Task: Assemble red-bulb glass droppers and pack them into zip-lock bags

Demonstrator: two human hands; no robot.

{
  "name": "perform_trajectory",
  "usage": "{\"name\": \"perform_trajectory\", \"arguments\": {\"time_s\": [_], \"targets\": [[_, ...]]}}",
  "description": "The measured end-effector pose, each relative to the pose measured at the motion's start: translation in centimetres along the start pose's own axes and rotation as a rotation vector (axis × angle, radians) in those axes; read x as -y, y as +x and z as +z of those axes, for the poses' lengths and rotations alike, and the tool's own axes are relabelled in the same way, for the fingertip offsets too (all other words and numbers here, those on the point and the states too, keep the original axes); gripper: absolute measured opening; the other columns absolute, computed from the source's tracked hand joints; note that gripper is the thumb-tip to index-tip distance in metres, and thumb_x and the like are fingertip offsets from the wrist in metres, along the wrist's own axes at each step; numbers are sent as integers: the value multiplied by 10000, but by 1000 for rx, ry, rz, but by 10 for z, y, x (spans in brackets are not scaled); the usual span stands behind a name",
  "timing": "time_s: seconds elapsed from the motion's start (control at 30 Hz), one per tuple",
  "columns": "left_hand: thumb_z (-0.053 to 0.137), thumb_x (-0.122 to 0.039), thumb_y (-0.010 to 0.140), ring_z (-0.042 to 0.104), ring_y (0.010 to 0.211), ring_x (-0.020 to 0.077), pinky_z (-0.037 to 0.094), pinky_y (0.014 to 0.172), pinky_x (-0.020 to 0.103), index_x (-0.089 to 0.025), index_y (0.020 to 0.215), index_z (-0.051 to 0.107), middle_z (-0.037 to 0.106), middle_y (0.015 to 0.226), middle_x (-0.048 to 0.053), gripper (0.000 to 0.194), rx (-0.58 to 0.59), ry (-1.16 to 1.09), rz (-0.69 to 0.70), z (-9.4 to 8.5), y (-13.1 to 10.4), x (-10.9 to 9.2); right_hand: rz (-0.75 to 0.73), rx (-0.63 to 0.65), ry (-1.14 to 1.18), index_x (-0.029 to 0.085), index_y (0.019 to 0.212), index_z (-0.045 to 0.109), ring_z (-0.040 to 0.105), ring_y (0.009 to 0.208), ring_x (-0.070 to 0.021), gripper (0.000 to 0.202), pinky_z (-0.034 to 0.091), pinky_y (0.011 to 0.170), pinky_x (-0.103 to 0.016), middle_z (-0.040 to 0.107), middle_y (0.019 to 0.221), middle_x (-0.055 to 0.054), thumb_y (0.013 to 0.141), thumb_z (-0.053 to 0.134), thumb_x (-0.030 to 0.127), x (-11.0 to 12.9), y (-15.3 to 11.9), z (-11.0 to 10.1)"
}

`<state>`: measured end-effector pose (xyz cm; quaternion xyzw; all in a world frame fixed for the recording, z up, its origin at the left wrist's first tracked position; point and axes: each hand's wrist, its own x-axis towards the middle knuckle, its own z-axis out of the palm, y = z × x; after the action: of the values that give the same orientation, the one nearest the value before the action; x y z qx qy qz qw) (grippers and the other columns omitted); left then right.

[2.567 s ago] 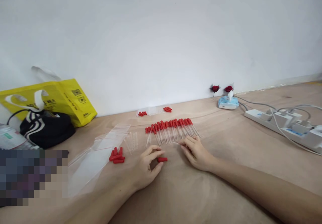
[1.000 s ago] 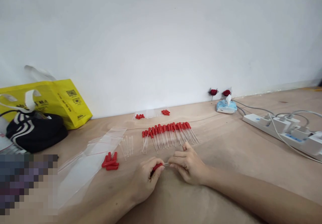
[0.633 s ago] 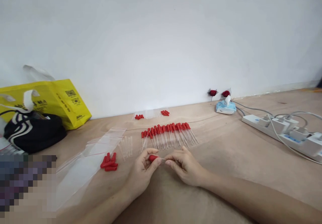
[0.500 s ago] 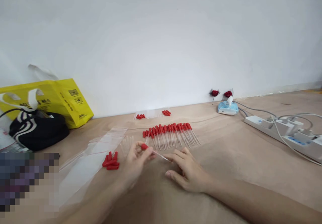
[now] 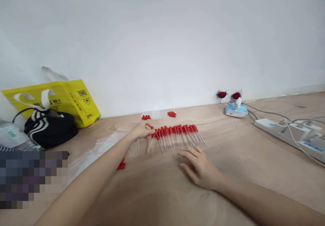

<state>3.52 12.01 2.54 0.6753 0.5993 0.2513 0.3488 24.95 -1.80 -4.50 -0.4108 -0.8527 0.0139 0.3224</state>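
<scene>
My left hand [image 5: 142, 131] is closed at the left end of a row of droppers [image 5: 177, 138], its fingertips pinching the red bulb of one dropper [image 5: 152, 128]. These droppers have clear thin tubes and red bulbs, and lie side by side with the bulbs pointing away from me. My right hand [image 5: 200, 166] lies on the table in front of the row, fingers spread, holding nothing. Bare clear tubes [image 5: 134, 148] lie below my left wrist. Loose red bulbs [image 5: 121, 165] are partly hidden behind my left forearm.
Clear plastic bags [image 5: 101, 148] lie at the left, and more red bulbs [image 5: 172, 114] rest on plastic by the wall. A yellow bag [image 5: 76, 100] and black pouch [image 5: 53, 131] stand far left. Rightward are a tissue pack [image 5: 236, 110], two red flowers [image 5: 222, 94] and a power strip [image 5: 269, 126].
My left hand has carried the dropper away from me to the row's left end. My right hand has come off the dropper's tip. The view has shifted slightly left.
</scene>
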Motion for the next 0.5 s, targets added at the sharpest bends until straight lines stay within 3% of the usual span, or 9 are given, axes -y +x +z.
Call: {"name": "perform_trajectory", "arguments": {"time_s": [0.17,0.3,0.4,0.5], "targets": [[643,-86,575,531,389,126,399,445,216,-140,727,527,508,383,-72,200,-44,236,90,20,5,1,38,-1,36,183,1100,466,502,776,-181,316,362,690,-329,563,935,-80,785,450,172,-4,0,1],[648,-116,575,576,477,156,396,514,229,-145,741,562,561,444,-42,188,-116,381,162,26,4,-4,47,6,30,181,1084,476,491,770,-178,306,354,682,-317,566,925,-69,779,454,166,-2,1,1],[627,-219,635,595,552,167,396,565,233,-154,854,561,593,509,-30,238,-193,455,207,14,0,-6,45,7,28,179,1068,487,492,765,-170,288,335,685,-308,571,916,-64,783,450,172,-3,1,1],[568,-289,683,595,591,168,388,585,233,-171,825,566,599,542,-26,185,-253,518,219,-13,-11,5,37,9,9,184,1003,525,494,716,-151,232,301,665,-292,584,849,-46,784,451,177,-3,1,1]]}}
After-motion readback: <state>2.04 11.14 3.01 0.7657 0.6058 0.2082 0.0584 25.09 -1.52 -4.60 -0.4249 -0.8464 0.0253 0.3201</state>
